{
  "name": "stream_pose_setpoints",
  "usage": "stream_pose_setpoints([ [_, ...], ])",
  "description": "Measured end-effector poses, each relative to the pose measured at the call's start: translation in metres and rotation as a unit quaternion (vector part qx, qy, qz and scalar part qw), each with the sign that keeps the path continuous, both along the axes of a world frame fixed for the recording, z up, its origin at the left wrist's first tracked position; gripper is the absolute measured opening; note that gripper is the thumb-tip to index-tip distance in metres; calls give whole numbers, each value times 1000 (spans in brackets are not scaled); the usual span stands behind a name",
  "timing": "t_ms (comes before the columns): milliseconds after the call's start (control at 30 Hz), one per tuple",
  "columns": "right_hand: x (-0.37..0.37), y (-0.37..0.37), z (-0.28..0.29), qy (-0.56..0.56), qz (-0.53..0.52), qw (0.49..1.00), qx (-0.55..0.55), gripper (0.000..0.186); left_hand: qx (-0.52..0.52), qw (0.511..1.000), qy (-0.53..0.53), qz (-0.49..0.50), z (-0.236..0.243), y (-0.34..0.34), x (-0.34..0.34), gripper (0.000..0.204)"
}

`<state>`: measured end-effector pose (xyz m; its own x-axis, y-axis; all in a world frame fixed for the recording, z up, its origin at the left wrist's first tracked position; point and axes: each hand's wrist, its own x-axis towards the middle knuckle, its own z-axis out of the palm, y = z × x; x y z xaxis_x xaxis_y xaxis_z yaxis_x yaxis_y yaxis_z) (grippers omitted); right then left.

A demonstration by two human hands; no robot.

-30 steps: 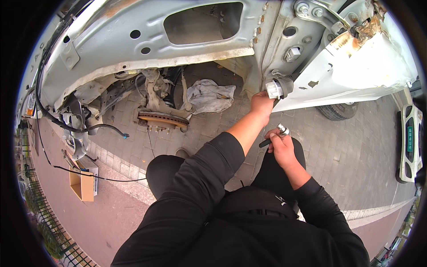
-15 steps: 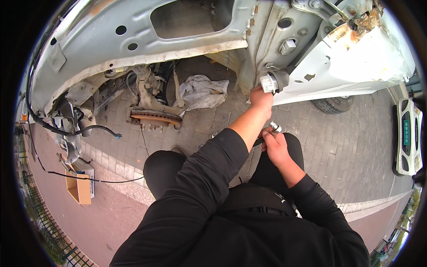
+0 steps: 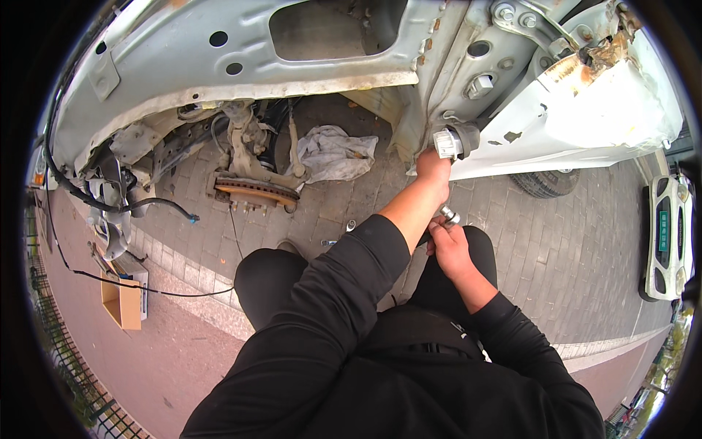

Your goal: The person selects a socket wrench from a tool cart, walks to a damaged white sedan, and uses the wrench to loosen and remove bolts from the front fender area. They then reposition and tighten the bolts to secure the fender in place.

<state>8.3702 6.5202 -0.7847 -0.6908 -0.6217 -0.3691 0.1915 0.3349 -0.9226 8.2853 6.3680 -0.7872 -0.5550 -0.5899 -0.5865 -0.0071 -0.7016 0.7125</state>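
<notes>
My left hand (image 3: 433,167) reaches up to the gap between the car body and the white door (image 3: 504,150), beside a white round wiring connector (image 3: 444,144) with a dark rubber boot (image 3: 468,135). Its fingers are hidden behind the connector, so I cannot tell whether they grip it. Lower down, above my right knee, my right hand (image 3: 450,247) is closed around a ratchet wrench. The silver socket end of the ratchet wrench (image 3: 449,214) sticks out past the fingers, while most of the dark handle is covered.
A rusty brake disc (image 3: 256,192) sits in the exposed wheel area, near a crumpled dirty cloth (image 3: 336,152). Small metal sockets (image 3: 351,225) lie on the paving. A loose tyre (image 3: 545,183) lies behind the door, an open cardboard box (image 3: 123,306) at left, a white bumper (image 3: 669,238) at right.
The view has shifted slightly, so the car body sits a little further right. Both hands keep nearly the same places, and the ratchet's socket end has tilted slightly.
</notes>
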Motion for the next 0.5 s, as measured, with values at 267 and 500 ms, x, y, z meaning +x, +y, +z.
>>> stream_pose_setpoints([
  [267, 1, 3, -7, -27, -18, 999, 12, 27, 15, 1000, -22, -8, 11, 3, 2, 37],
  [500, 1, 4, -12, -31, -17, 999, 1, 25, 6, 1000, -6, 14, 14, 3, 2, 36],
])
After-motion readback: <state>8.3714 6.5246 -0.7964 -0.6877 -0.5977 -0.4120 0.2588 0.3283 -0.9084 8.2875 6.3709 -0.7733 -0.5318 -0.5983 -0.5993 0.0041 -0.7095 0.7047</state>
